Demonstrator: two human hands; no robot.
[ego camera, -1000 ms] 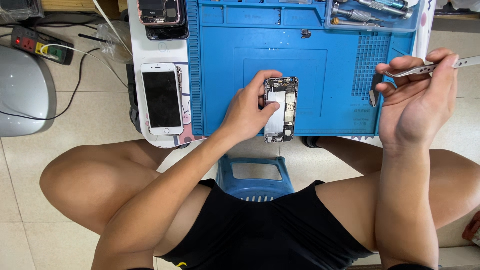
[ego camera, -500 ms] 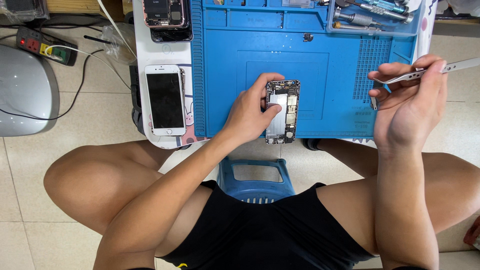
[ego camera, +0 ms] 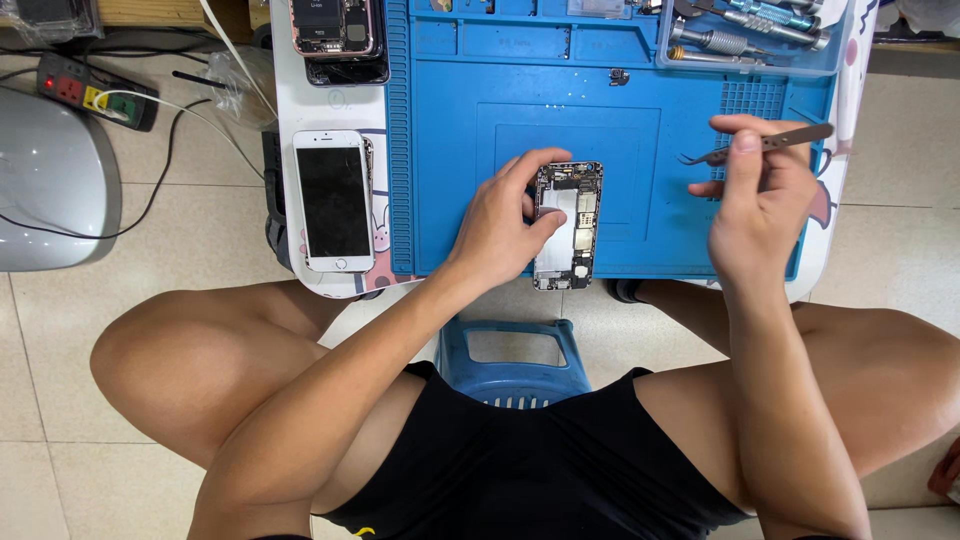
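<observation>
An opened phone body [ego camera: 570,228] with its circuit boards exposed lies on the blue work mat [ego camera: 470,170], near the mat's front edge. My left hand [ego camera: 503,222] grips that phone along its left side, thumb resting on the inside. My right hand [ego camera: 752,205] hovers over the mat to the right of the phone and pinches a pair of metal tweezers [ego camera: 760,147], whose curved tips point left toward the phone. The tweezer tips stay apart from the phone.
A white phone screen [ego camera: 334,198] lies face up left of the mat. Another opened phone [ego camera: 333,25] sits at the back left. A clear tray [ego camera: 752,30] with several screwdrivers stands at the back right. A power strip [ego camera: 92,92] and cables lie on the tiled floor.
My right hand with the tweezers has moved left and down, nearer the opened phone. The tweezers now point left. My left hand keeps its hold on the phone.
</observation>
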